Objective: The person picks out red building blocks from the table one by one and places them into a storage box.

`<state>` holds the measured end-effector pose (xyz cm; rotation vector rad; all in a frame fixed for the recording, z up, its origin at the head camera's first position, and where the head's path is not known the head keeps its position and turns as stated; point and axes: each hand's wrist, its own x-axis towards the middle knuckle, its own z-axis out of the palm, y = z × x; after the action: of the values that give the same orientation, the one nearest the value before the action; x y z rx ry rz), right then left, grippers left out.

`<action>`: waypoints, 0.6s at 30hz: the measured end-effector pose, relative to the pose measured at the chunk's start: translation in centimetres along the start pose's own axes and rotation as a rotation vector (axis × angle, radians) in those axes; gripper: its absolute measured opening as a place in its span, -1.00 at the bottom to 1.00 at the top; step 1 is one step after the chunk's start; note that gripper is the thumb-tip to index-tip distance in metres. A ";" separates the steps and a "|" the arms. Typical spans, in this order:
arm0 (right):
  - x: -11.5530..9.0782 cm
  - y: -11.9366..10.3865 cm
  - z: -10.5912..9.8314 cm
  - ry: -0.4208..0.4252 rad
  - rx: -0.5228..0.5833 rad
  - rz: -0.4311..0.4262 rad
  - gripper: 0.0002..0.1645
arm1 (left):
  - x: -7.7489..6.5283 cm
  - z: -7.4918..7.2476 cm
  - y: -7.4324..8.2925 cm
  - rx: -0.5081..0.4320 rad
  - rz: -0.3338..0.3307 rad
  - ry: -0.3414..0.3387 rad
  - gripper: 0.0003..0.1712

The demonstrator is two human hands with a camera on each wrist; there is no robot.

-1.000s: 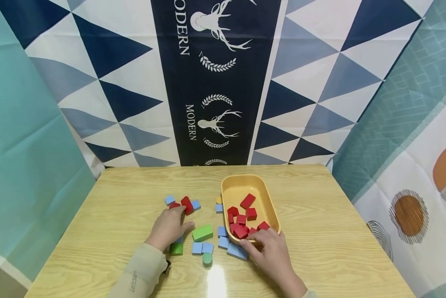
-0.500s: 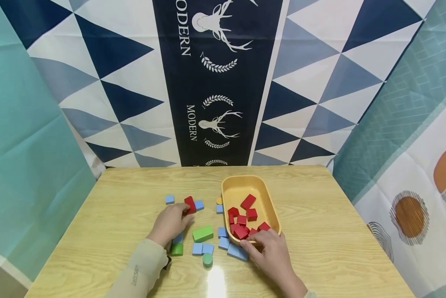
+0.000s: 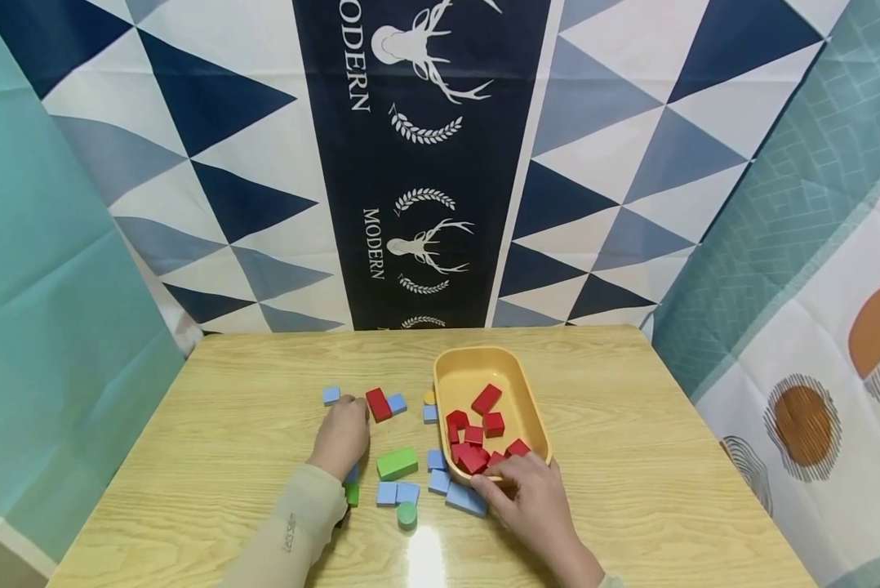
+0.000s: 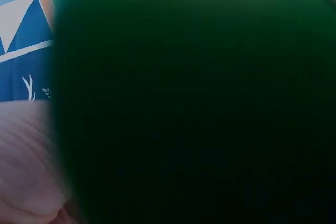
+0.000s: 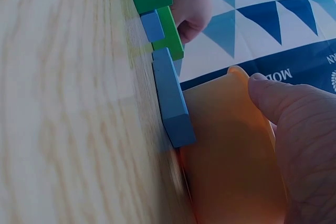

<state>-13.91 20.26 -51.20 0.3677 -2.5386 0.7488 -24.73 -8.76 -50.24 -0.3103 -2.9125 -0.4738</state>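
My left hand (image 3: 343,434) is over the table left of the red block (image 3: 379,404), its bunched fingers pointing down beside it. Whatever lies under those fingers is hidden, so I cannot tell whether they hold something. Just beyond the hand sits a small blue block (image 3: 331,396). A blurred dark green shape (image 4: 199,108) fills most of the left wrist view. My right hand (image 3: 535,502) grips the near rim of a yellow-orange plastic tray (image 3: 519,367), with the thumb at the rim in the right wrist view. Several red blocks (image 3: 487,398) lie in the tray.
Between hand and tray are a bright green block (image 3: 397,464), a green cylinder (image 3: 406,515) and several blue blocks (image 3: 387,493). A long blue block (image 3: 466,499) lies at the tray's near left corner. Patterned cloth (image 3: 425,163) hangs behind the table.
The red block has slid right, away from my left hand, which has drawn clear of it. A smaller red block seen a second ago is now out of sight. My right hand stays at the tray.
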 end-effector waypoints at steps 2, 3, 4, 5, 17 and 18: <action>0.0 -0.1 0.0 0.000 0.002 -0.005 -0.78 | 0.1 0.0 0.0 0.036 -0.005 0.003 -0.88; 0.0 -0.1 0.0 0.000 0.003 -0.007 -0.78 | 0.1 0.0 0.0 0.050 -0.002 0.005 -0.85; 0.0 -0.1 0.0 -0.001 0.001 -0.007 -0.78 | 0.0 0.0 -0.1 0.052 0.001 0.007 -0.83; 0.0 -0.1 0.0 -0.001 0.001 -0.006 -0.78 | 0.0 0.0 -0.1 0.050 0.006 0.008 -0.82; 0.0 -0.3 0.0 -0.019 -0.001 0.015 -0.78 | -1.0 -1.6 3.1 -0.113 0.170 0.137 -0.85; 0.1 -0.3 0.0 -0.013 0.001 0.013 -0.78 | -1.0 -1.9 4.0 -0.141 0.206 0.154 -0.86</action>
<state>-13.89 19.99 -51.06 0.3583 -2.5550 0.7542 -22.63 -5.83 -47.50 -0.5612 -2.6669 -0.6400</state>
